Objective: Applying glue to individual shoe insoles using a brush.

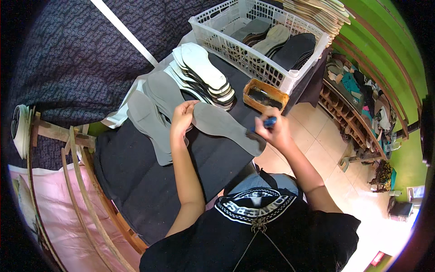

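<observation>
My left hand (182, 117) pinches the wide end of a grey shoe insole (222, 121), which lies at a slant over the dark cloth. In my right hand (277, 129) is a brush with a blue handle (270, 122), its tip at the narrow end of that insole. Just beyond the brush stands a brown-stained tub (284, 97) with something dark inside. Left of my left hand lie two piles of grey insoles (146, 119). A fanned stack of white insoles (204, 68) sits behind the held one.
A white plastic crate (290, 80) holding more insoles stands at the back right, with a stack of beige sole-shaped pieces (319, 13) behind it. Dark cloth covers the table (149, 195). Wooden rails (93, 213) run along the left; a rack with scraps (358, 99) is at right.
</observation>
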Available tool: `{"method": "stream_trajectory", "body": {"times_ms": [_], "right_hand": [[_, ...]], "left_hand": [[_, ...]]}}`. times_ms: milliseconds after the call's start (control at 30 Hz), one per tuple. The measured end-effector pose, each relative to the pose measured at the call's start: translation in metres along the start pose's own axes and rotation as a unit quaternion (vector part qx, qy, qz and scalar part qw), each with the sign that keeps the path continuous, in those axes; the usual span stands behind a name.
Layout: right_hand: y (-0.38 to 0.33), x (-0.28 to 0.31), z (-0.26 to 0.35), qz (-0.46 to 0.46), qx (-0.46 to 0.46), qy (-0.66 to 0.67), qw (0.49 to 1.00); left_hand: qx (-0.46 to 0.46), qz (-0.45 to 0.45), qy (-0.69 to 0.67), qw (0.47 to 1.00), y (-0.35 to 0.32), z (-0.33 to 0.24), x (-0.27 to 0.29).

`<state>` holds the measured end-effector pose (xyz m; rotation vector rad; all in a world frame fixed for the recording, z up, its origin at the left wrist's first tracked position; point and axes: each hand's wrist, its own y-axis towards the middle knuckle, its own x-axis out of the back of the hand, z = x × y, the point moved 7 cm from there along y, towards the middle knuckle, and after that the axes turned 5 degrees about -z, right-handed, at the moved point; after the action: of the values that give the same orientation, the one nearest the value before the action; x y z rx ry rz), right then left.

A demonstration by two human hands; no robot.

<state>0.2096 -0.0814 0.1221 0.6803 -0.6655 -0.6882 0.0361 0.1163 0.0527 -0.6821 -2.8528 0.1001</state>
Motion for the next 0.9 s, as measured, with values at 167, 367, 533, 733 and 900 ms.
{"method": "stream_trajectory", "body": {"times_ms": [167, 367, 533, 733, 900], "right_hand": [[-0.003, -0.033, 0.003, 0.047, 0.059, 0.039, 0.996], [-0.037, 0.028, 0.005, -0.006, 0.044, 0.026, 0.999], [-0.036, 0.033, 0.015, 0.062, 0.042, -0.032, 0.997], [-0.026, 0.004, 0.025, 0.035, 0.075, 0.028, 0.996], [-0.044, 0.026, 0.02, 0.03, 0.056, 0.051, 0.997]], "left_hand": [[-0.005, 0.01, -0.012, 1.0, 0.001, 0.004, -0.002], [-0.002, -0.006, -0.016, 1.0, 0.003, 0.005, 0.001], [-0.018, -0.006, -0.015, 1.0, 0.004, 0.007, 0.004], [0.01, -0.006, -0.024, 1.0, 0.0, 0.001, -0.002], [0.024, -0.003, -0.017, 1.0, 0.0, 0.004, 0.002]]}}
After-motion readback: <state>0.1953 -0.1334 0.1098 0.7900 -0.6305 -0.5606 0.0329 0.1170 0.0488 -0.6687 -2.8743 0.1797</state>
